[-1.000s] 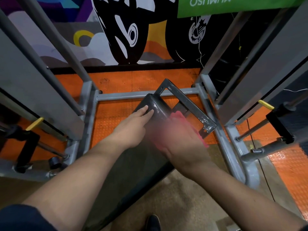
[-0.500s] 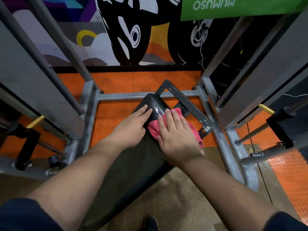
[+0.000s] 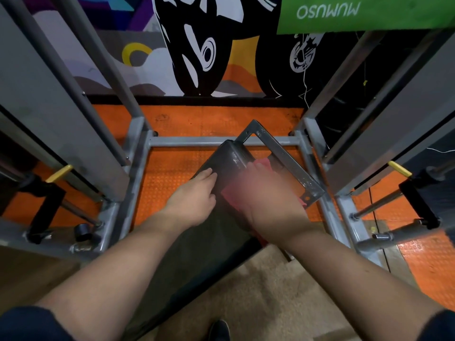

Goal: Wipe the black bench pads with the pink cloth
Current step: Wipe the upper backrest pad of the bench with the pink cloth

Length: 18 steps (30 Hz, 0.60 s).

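A long black bench pad (image 3: 229,158) runs diagonally from the lower left up to the middle of the view. My left hand (image 3: 194,200) rests flat on its left edge, fingers straight. My right hand (image 3: 270,203) is blurred with motion and presses the pink cloth (image 3: 231,195) onto the pad's right side near the far end. Only bits of the cloth show around the hand, one more at the fingertips. How the right fingers lie is smeared by the blur.
A dark metal bracket (image 3: 285,163) juts out past the pad's far end. A grey steel rack frame (image 3: 221,141) surrounds the bench, with slanted uprights on both sides. Yellow-tipped black catches (image 3: 398,169) stick out at right and left. Orange studded mats cover the floor; a mural wall stands behind.
My right hand has slid with the cloth along the pad's right side and is blurred again, after lying sharp and still half a second ago. The left hand has stayed in place.
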{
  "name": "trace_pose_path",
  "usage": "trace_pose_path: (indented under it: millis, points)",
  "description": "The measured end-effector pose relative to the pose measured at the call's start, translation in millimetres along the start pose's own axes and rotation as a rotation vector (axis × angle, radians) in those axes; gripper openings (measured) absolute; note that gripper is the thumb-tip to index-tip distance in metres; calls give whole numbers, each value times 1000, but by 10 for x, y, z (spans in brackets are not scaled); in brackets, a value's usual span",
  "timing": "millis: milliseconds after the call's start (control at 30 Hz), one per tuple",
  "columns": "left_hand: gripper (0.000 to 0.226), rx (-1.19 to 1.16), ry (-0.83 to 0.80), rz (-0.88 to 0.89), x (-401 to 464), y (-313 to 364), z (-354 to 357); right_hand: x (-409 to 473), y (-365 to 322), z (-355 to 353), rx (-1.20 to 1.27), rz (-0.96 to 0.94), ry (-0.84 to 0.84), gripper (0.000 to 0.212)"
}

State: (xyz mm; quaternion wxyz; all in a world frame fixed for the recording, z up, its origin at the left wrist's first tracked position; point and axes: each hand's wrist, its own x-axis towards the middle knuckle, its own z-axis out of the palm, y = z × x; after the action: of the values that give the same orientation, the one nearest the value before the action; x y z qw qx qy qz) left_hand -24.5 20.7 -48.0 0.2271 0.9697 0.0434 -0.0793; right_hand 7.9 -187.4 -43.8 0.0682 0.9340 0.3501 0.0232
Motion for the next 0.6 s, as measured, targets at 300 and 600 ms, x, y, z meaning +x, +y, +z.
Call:
trace_pose_path:
  millis: [300, 600]
  points:
    - [63, -13, -26, 14, 37, -71, 1, 72, 37, -39, 21, -60, -11, 66]
    - [65, -47, -27, 21, 33, -87, 6, 179, -2, -84, -29, -90, -66, 65]
